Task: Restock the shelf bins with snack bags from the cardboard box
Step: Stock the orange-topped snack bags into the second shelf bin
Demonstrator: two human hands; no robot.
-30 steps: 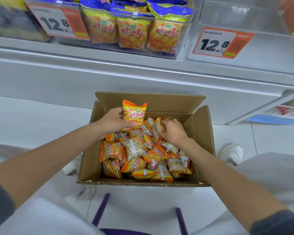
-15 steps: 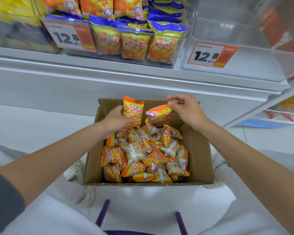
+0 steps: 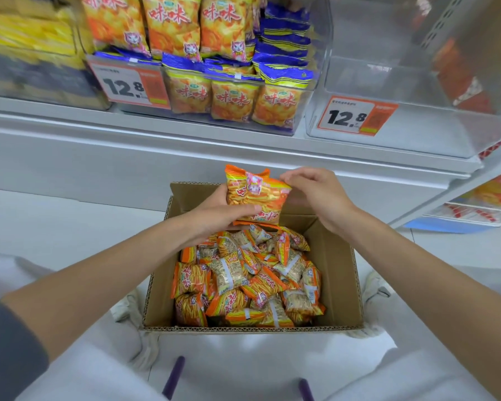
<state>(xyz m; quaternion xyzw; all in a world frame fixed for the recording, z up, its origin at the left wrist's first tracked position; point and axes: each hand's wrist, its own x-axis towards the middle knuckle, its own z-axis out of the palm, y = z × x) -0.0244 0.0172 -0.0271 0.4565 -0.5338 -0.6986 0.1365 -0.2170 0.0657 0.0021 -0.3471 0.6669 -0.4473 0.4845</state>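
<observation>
though partly hidden by the left hand [image 3: 214, 217], stacked snack bags [image 3: 253, 193]

Free on the right, crowded in the middle.
The clear plastic shelf bin [image 3: 388, 82] at the shelf's right end shows bare floor behind its white-and-orange price tag [image 3: 356, 115]. The neighbouring clear bin [image 3: 298, 123] is packed to its front wall with blue-and-yellow snack bags [image 3: 232, 96]. Over the far edge of the brown cardboard box [image 3: 339, 256] the left hand [image 3: 217, 209] grips and the right hand [image 3: 315, 195] pinches a stack of orange snack bags [image 3: 255, 195], blocking that side.
</observation>
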